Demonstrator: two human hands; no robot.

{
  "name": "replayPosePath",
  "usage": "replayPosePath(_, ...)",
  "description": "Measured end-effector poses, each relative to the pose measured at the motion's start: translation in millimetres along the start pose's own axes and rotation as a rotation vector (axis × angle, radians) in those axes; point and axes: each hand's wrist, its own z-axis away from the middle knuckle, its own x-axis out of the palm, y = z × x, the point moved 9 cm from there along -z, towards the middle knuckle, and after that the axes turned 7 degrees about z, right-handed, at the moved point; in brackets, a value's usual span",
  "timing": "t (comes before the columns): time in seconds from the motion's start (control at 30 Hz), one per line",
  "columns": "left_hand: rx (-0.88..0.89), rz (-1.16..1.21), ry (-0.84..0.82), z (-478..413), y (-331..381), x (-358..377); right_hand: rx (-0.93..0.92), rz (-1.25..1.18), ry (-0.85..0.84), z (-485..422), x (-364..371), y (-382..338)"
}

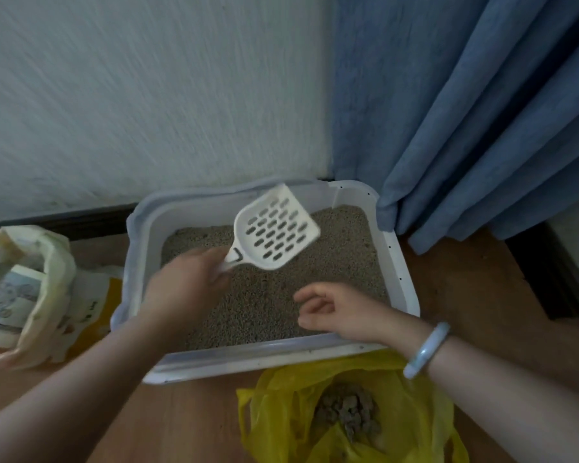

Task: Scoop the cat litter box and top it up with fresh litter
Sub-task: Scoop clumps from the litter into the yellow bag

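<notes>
A white rectangular plastic litter box (400, 262), filled with grey granular litter (268, 295), sits on the wooden floor (188, 416) against the wall. Before it lies an open yellow plastic bag (398, 406) holding scooped clumps (348, 412). The left hand (184, 282) grips a white slotted plastic scoop (274, 228) raised above the litter; the right hand (338, 312) hovers loosely open, empty.

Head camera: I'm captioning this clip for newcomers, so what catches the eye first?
The white slotted litter scoop, held by the left hand above the grey litter in the white litter box at centre. Next, the yellow plastic bag on the floor in front, holding scooped clumps. The right hand hovers empty over the litter.
</notes>
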Motion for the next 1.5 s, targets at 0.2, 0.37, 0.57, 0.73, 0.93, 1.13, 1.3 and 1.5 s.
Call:
replayPosePath(0.2, 0.213, -0.439, -0.076, -0.1, -22.1, -18.9, -0.012, 0.406, 0.262, 13.4, -40.9, 26.4)
replayPosePath(0.37, 0.255, -0.598, -0.079, 0.4, -26.2, -25.5, -0.086, 0.768, 0.561, 33.2, -70.1, 39.7)
replayPosePath(0.57, 0.228, -0.692, -0.178, -8.1, -18.3, -19.8, -0.056, 0.816, 0.613, 44.1, -74.0, 69.6)
replayPosePath(0.73, 0.156, -0.764, -0.205, -20.5, -26.7, -22.6, -0.079, 0.749, 0.621, 39.2, -70.7, 75.7)
replayPosePath(0.93, 0.18, -0.77, -0.207, -20.3, 0.4, 23.7, -0.101, 0.75, 0.643, 38.3, -71.1, 76.8)
replayPosePath(1.13, 0.124, -0.529, -0.219, -23.5, -8.8, 45.6, -0.123, 0.75, 0.673, 38.9, -71.1, 78.0)
replayPosePath(1.3, 0.214, -0.34, -0.266, -26.4, 2.1, 66.0, -0.134, 0.74, 0.692, 38.4, -72.2, 77.9)
replayPosePath(1.5, 0.22, -0.275, -0.247, -25.6, 19.9, 82.7, -0.143, 0.748, 0.708, 37.7, -72.2, 78.7)
